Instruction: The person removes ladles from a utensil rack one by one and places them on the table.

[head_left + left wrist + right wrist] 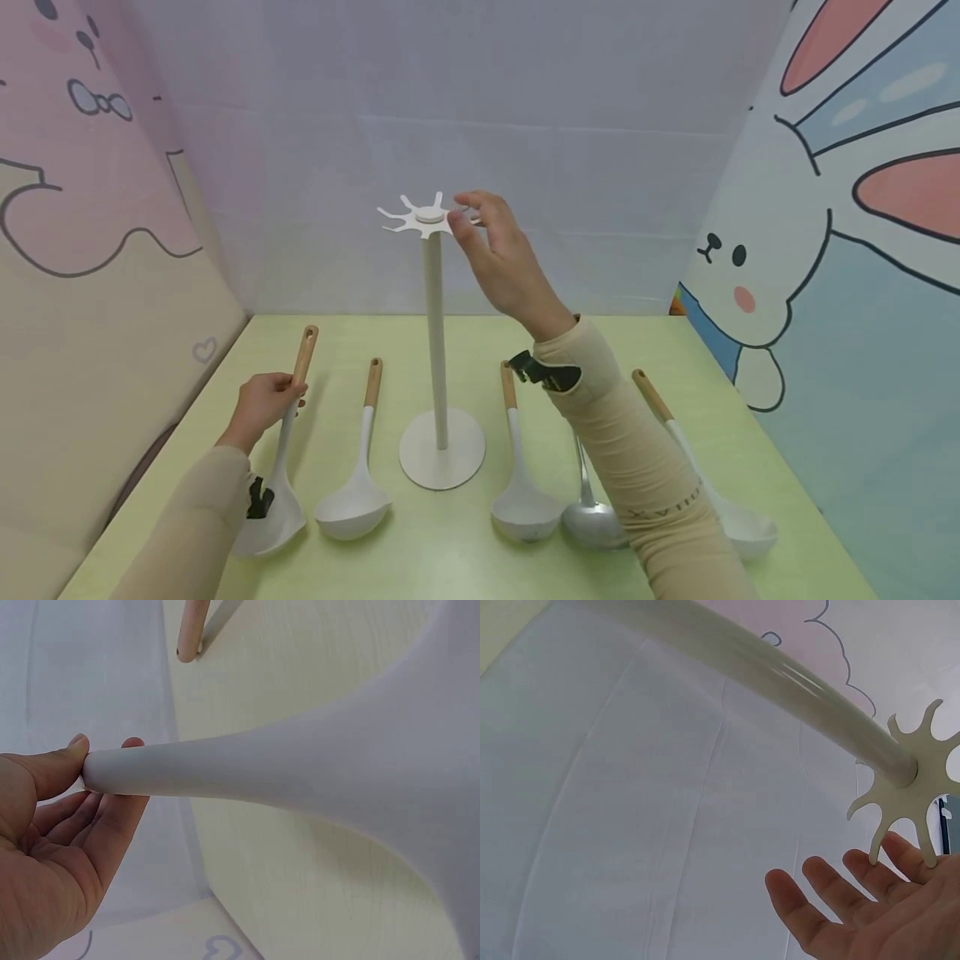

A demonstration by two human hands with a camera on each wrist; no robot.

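Note:
My left hand (264, 404) pinches a white spatula (273, 518) with a wooden handle, gripping it about where the handle meets the white shaft. Its broad head points toward me at the table's left. In the left wrist view, thumb and fingers of the left hand (71, 817) close round the slim end of the white shaft. A white utensil stand (435, 333) rises mid-table, topped by a ring of curved hooks (408, 221). Beside those hooks is my right hand (504, 254), fingers extended and loosely bent. In the right wrist view two hooks overlap the fingers of the right hand (877, 907).
Left of the stand's round base (420, 467) lies a white ladle (352, 510). Right of it lie another white ladle (525, 510), a metal ladle (592, 525) and a white utensil (750, 532), partly behind the right sleeve (637, 467). Cartoon-printed sheets surround the table (442, 567).

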